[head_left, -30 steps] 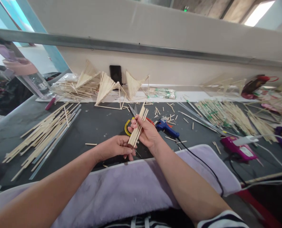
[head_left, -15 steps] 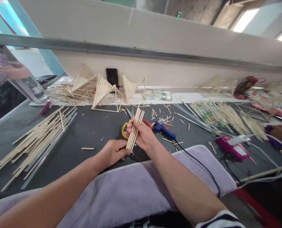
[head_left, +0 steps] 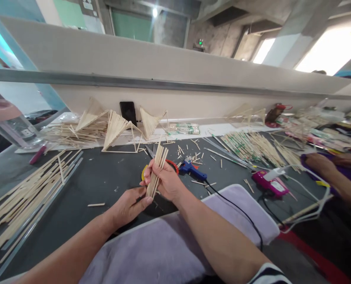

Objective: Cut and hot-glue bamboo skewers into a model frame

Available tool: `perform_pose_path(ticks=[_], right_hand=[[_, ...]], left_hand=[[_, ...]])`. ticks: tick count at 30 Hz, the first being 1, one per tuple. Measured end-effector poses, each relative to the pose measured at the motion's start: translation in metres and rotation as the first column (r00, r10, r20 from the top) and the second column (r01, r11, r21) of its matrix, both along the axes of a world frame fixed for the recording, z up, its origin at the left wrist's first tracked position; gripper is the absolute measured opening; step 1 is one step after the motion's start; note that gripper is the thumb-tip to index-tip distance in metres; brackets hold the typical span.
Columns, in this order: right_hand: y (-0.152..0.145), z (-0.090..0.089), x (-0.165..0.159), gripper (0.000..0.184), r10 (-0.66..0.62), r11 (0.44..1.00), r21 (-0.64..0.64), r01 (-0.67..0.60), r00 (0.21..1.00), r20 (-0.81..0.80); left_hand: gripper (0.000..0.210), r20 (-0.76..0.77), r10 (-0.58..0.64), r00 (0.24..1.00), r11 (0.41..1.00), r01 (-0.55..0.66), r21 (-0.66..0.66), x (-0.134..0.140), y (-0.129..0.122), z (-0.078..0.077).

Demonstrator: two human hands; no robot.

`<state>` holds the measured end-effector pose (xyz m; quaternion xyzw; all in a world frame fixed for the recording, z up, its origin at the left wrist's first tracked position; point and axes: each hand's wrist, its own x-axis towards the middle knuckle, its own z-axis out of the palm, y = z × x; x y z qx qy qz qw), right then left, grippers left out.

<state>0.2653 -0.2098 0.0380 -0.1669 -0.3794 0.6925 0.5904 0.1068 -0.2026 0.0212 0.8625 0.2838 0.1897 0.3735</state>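
A small bundle of thin wooden sticks [head_left: 158,165] is held upright at a slant in front of me. My right hand [head_left: 166,180] is closed around its middle, the thumb lying over the sticks. At the bottom end of the bundle, my left hand [head_left: 131,206] pinches the stick tips between thumb and fingers. Partly hidden behind my right hand are scissors [head_left: 150,151] with a yellow and red handle. A blue glue gun [head_left: 194,170] lies just right of them, its black cord running toward me.
Long sticks [head_left: 24,197] and clear strips lie at left. Stick frames [head_left: 116,132] and a phone [head_left: 128,112] stand along the back panel. Cut bits litter the middle. At right are wrapped sticks [head_left: 246,146], a magenta power adapter [head_left: 270,184] with cables, and another person's hands [head_left: 320,163].
My view has tilted up and turned rightward, so everything sits further left and lower. Another person's hands have come into view at right. Both my hands still hold the bundle.
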Motion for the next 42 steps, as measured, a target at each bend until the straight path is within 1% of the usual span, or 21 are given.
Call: perform_pose_path(ticks=[3, 6, 8, 10, 12, 13, 15, 18, 21, 24, 26, 28, 30, 32, 37, 40, 42], right_hand=[[-0.003, -0.001, -0.004, 0.013, 0.025, 0.999, 0.029, -0.025, 1.0, -0.001], [-0.004, -0.003, -0.005, 0.012, 0.024, 1.0, -0.015, -0.024, 1.0, 0.014], [-0.004, -0.004, -0.004, 0.01, 0.015, 0.997, -0.081, -0.015, 1.0, 0.01], [-0.002, -0.006, -0.003, 0.006, 0.0, 0.993, -0.119, -0.004, 0.999, -0.039], [0.0, -0.008, -0.003, 0.004, 0.005, 0.987, -0.161, -0.018, 0.997, -0.079], [0.001, -0.009, -0.003, 0.004, 0.011, 0.984, -0.178, -0.028, 0.996, -0.092], [0.002, -0.011, -0.003, 0.005, 0.017, 0.979, -0.202, -0.039, 0.994, -0.112], [0.002, -0.011, -0.002, 0.007, 0.028, 0.977, -0.206, -0.054, 0.991, -0.128], [0.002, -0.009, -0.001, 0.009, 0.051, 0.982, -0.173, -0.071, 0.992, -0.115], [0.002, -0.008, 0.0, 0.007, 0.068, 0.986, -0.147, -0.077, 0.995, -0.07], [0.001, -0.009, -0.001, 0.006, 0.075, 0.986, -0.146, -0.081, 0.996, -0.043], [0.0, -0.009, -0.003, 0.006, 0.077, 0.985, -0.154, -0.08, 0.997, -0.026], [0.0, -0.01, -0.004, 0.006, 0.076, 0.984, -0.163, -0.077, 0.997, -0.014], [-0.001, -0.01, -0.005, 0.006, 0.082, 0.983, -0.162, -0.082, 0.997, -0.009], [0.0, -0.011, -0.005, 0.007, 0.099, 0.98, -0.169, -0.1, 0.995, -0.013], [0.0, -0.012, -0.006, 0.009, 0.101, 0.982, -0.16, -0.104, 0.994, -0.027], [0.0, -0.012, -0.006, 0.009, 0.099, 0.982, -0.157, -0.102, 0.995, -0.027]], left_hand=[[0.035, 0.025, 0.036, 0.999, 0.995, -0.033, -0.095, 0.002, -0.001, 0.0], [0.036, 0.099, 0.072, 0.993, 0.959, -0.042, -0.279, 0.004, -0.003, 0.001], [0.037, 0.149, 0.057, 0.987, 0.895, 0.016, -0.445, 0.004, -0.003, 0.002], [0.039, 0.198, 0.03, 0.98, 0.803, 0.094, -0.589, 0.002, -0.002, 0.003], [0.042, 0.225, 0.021, 0.974, 0.728, 0.14, -0.671, 0.0, -0.001, 0.003], [0.043, 0.232, 0.02, 0.972, 0.706, 0.151, -0.692, 0.0, -0.001, 0.003], [0.043, 0.237, 0.011, 0.972, 0.685, 0.165, -0.71, -0.002, 0.0, 0.004], [0.043, 0.238, -0.023, 0.971, 0.675, 0.191, -0.713, -0.003, 0.001, 0.004], [0.045, 0.238, -0.055, 0.97, 0.673, 0.212, -0.708, -0.004, 0.003, 0.003], [0.043, 0.242, -0.064, 0.968, 0.67, 0.222, -0.708, -0.003, 0.002, 0.002], [0.04, 0.236, -0.043, 0.971, 0.667, 0.204, -0.717, -0.002, 0.001, 0.001], [0.037, 0.228, 0.008, 0.974, 0.66, 0.166, -0.733, 0.0, -0.001, 0.0], [0.035, 0.219, 0.063, 0.974, 0.643, 0.128, -0.755, 0.003, -0.003, -0.001], [0.033, 0.209, 0.094, 0.973, 0.614, 0.109, -0.781, 0.004, -0.005, -0.002], [0.03, 0.18, 0.112, 0.977, 0.546, 0.091, -0.833, 0.005, -0.005, -0.001], [0.028, 0.173, 0.12, 0.978, 0.524, 0.086, -0.847, 0.005, -0.005, -0.001], [0.027, 0.167, 0.116, 0.979, 0.52, 0.083, -0.85, 0.005, -0.005, 0.0]])
